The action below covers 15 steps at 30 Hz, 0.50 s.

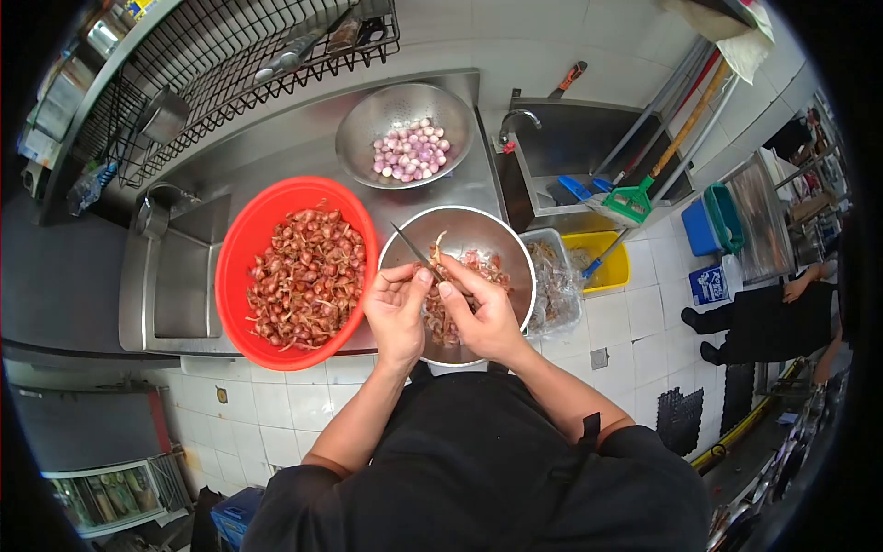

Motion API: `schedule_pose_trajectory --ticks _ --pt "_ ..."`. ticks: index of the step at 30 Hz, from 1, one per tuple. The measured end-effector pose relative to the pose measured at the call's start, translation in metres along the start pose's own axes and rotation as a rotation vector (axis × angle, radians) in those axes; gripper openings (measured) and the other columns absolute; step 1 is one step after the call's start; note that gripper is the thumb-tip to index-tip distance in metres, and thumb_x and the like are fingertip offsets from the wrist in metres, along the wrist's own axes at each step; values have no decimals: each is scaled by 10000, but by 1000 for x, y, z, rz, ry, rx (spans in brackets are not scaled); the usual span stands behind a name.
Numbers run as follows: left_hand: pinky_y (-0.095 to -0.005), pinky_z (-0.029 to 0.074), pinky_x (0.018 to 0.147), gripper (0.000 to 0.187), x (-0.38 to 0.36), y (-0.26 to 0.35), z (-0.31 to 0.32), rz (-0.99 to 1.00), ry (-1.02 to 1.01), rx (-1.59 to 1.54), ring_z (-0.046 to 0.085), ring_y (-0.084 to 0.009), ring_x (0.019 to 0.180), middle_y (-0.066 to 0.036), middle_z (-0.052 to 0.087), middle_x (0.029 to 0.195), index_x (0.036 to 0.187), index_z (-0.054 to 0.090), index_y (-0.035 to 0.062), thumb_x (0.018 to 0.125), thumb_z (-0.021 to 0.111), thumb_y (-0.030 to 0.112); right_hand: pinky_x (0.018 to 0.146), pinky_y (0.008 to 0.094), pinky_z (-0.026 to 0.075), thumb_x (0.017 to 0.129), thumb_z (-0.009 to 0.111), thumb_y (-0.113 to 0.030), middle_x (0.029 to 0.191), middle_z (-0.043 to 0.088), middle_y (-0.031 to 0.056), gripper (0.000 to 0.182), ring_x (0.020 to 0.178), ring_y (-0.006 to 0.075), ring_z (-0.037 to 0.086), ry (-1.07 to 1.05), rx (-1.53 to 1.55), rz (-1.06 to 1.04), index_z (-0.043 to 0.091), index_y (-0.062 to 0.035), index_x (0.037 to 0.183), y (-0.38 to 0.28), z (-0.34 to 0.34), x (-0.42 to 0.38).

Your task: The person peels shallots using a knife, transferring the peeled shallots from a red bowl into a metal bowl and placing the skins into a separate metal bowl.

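My right hand is closed on a small knife, whose thin blade points up and to the left. My left hand pinches a shallot at the blade, mostly hidden by the fingers. A dry strip of shallot skin sticks up beside the blade. Both hands are over a steel bowl that holds loose reddish skins. Left of it, a red basin is heaped with unpeeled shallots. Behind, a steel colander contains peeled pale purple shallots.
A sink is at the left and a deeper basin at the back right. A clear plastic-lined container and a yellow bucket stand right of the bowl. A wire rack hangs above. Another person is at far right.
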State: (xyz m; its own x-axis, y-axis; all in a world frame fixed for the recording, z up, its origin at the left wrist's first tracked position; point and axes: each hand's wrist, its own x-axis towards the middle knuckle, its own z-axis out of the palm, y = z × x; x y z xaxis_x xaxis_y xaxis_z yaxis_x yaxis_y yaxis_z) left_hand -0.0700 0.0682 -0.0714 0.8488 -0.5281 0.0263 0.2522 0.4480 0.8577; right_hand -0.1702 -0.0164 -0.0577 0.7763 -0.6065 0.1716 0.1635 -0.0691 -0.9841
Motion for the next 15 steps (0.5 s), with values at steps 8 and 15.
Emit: schedule_pose_trajectory --ticks 8,15 --pt "-265 529 831 200 -6 4 5 152 -115 139 649 -147 944 -137 671 1053 1092 574 -34 905 646 -38 666 195 478 984 594 -106 978 660 40 398 778 31 557 32 172 117 530 107 1313 -6 -2 4" --pt "-301 531 837 262 14 8 -14 -293 -281 -258 661 -196 947 -121 676 1086 1216 580 -22 963 581 43 425 180 345 1029 527 -182 673 572 8 320 479 19 432 -3 376 249 616 31 1250 -16 -11 10"
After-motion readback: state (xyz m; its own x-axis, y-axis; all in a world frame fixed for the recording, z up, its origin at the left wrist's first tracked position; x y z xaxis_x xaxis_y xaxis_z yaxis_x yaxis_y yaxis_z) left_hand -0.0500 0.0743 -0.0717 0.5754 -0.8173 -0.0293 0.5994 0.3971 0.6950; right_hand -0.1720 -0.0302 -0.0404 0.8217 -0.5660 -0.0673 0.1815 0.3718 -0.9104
